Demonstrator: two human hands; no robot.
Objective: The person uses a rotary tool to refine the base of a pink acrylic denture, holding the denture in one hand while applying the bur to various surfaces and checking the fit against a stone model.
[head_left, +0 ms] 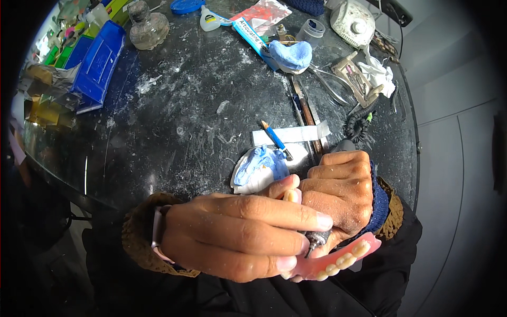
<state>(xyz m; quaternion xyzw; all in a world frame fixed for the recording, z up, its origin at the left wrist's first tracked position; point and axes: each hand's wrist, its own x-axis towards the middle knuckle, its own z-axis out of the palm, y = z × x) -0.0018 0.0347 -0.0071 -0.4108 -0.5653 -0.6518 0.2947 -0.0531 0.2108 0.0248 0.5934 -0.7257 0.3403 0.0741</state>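
A pink denture with cream teeth hangs over my lap, gripped by my left hand, whose fingers wrap across it. My right hand is closed around a rotary handpiece. The handpiece's thin bur points down at the inner side of the denture, close to my left fingertips; whether it touches is hard to see. Part of the denture is covered by my left fingers. Just beyond my hands lies a blue-and-white dental cast, with a blue pencil and a white paper strip behind it.
Knives and pliers lie on the dusty black table. Farther back are another blue cast, a clear cup and a white control box. A coiled cord runs at right; a blue bin stands left.
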